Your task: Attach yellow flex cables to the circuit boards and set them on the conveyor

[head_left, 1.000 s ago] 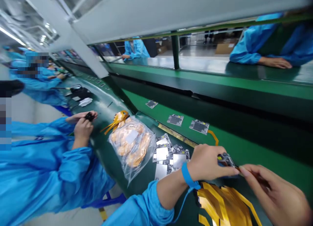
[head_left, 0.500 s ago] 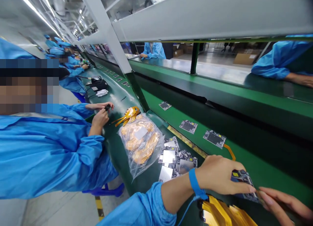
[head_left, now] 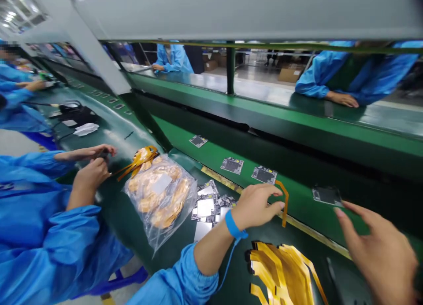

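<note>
My right hand [head_left: 380,239] pinches the near corner of a dark circuit board [head_left: 326,194] between thumb and forefinger, over the green belt. My left hand [head_left: 257,206], wearing a blue wrist strap [head_left: 233,225], is open with thumb and forefinger apart. Its fingertips are beside an orange flex cable [head_left: 286,203]; whether they touch it I cannot tell. That cable runs from another circuit board [head_left: 264,174] on the belt. Below my hands lies a pile of yellow flex cables [head_left: 284,270]. Several boards with silver shields [head_left: 205,207] are stacked left of my left wrist.
A clear plastic bag of orange cables [head_left: 161,188] lies left of the stacked boards. Two more boards [head_left: 232,165] sit along the belt [head_left: 211,152]. A co-worker's hands [head_left: 90,175] are at the left. A slanted post [head_left: 99,49] and a shelf beam [head_left: 211,14] stand ahead.
My left hand has let go of the circuit board and moved away to the left. My right hand now has the board farther forward over the belt. The view has swung right.
</note>
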Available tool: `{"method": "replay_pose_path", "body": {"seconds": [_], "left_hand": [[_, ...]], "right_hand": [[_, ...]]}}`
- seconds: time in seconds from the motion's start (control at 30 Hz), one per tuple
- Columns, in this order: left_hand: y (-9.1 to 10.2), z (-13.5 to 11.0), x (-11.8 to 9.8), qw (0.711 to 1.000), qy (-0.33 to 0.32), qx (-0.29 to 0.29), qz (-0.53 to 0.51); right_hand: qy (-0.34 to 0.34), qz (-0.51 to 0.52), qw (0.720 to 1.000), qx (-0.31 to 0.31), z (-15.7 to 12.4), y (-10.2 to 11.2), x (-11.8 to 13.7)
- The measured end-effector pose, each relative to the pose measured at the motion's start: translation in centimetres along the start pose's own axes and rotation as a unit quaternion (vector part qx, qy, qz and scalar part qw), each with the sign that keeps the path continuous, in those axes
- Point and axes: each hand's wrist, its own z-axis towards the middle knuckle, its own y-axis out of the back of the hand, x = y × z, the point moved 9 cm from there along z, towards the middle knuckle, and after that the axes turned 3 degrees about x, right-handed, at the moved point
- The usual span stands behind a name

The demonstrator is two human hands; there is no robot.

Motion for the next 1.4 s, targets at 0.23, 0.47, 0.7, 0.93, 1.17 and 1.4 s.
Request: {"method": "replay_pose_path", "body": {"seconds": [0.23, 0.47, 0.7, 0.93, 1.17, 1.4], "left_hand": [[1.5, 1.9, 5.5, 0.970, 0.084, 0.009, 0.229], [3.3, 5.3, 10.9, 0.936, 0.129, 0.061, 0.321], [3.5, 6.8, 12.9, 0.912, 0.135, 0.114, 0.369], [4.4, 7.8, 13.3, 0.905, 0.152, 0.102, 0.383], [4.4, 7.6, 11.2, 0.931, 0.123, 0.056, 0.338], [3.9, 5.5, 4.8, 0.992, 0.018, -0.105, 0.073]], "right_hand": [[0.082, 0.103, 0.957, 0.258, -1.9, -3.9, 7.3], [0.144, 0.137, 0.902, 0.383, -4.1, -5.8, 13.0], [0.180, 0.088, 0.864, 0.462, -6.4, -8.7, 16.4], [0.170, 0.122, 0.869, 0.449, -6.0, -8.7, 16.2], [0.160, 0.151, 0.890, 0.398, -4.7, -7.1, 15.2], [0.113, 0.267, 0.929, 0.230, -2.0, -2.3, 13.7]]}}
